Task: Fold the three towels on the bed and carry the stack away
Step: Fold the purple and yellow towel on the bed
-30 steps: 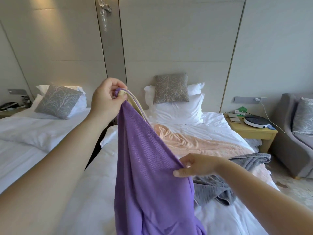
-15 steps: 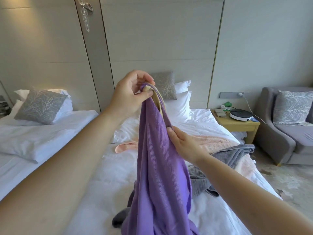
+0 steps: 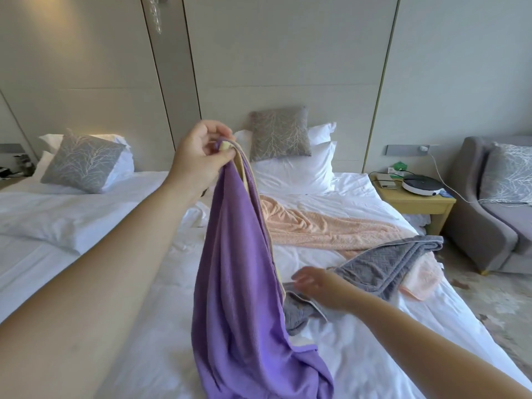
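Note:
My left hand [image 3: 200,159] pinches the top corner of a purple towel [image 3: 236,283] with a yellow edge, holding it up so it hangs down onto the white bed [image 3: 149,326]. Blurred with motion, my right hand [image 3: 319,286] is low and to the right of the hanging towel, fingers apart and holding nothing, just above a crumpled grey towel [image 3: 383,263]. A peach towel [image 3: 325,226] lies spread across the bed behind, partly under the grey one.
White pillows and a grey cushion [image 3: 279,133] lean on the headboard. A second bed [image 3: 43,214] stands at the left. A wooden nightstand [image 3: 417,203] with a round white device and a grey armchair [image 3: 495,208] are on the right.
My right hand let go of the purple towel's edge and dropped down to the right, over the grey towel. My left hand still holds the corner up. The view shifted.

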Demonstrator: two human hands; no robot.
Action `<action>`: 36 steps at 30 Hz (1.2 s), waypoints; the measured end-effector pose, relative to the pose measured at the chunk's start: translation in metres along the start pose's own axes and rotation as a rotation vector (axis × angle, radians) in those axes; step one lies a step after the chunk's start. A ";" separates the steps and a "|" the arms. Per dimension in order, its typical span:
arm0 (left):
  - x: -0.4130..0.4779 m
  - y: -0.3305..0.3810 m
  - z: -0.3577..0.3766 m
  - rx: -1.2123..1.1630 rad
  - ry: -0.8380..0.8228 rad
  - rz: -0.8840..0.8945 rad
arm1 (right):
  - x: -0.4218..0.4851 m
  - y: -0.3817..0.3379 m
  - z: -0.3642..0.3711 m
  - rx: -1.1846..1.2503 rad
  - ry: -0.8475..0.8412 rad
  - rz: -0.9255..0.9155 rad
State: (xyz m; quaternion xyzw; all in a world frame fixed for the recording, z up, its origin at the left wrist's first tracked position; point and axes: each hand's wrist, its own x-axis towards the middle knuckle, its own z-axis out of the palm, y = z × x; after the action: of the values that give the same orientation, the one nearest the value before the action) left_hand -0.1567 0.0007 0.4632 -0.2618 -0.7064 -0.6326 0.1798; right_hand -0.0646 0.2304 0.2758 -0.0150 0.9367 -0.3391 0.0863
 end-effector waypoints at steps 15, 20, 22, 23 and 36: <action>-0.011 0.021 0.030 0.175 -0.397 -0.017 | 0.017 -0.093 -0.058 0.290 0.522 -0.335; 0.001 0.025 0.013 0.167 -0.224 0.042 | 0.022 -0.058 -0.056 -0.039 0.312 -0.125; 0.008 0.019 0.001 0.218 -0.141 0.042 | 0.022 -0.046 -0.065 -0.051 0.415 -0.061; 0.010 0.014 -0.005 0.251 -0.098 0.033 | 0.023 -0.043 -0.073 -0.061 0.515 -0.052; 0.029 -0.038 -0.009 0.179 0.262 -0.160 | 0.001 0.020 -0.085 -0.323 0.521 0.063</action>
State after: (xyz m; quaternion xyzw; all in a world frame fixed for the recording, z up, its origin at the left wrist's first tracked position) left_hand -0.2035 -0.0069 0.4506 -0.1030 -0.7492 -0.6080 0.2418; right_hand -0.0797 0.2994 0.3274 0.0882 0.9690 -0.1754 -0.1498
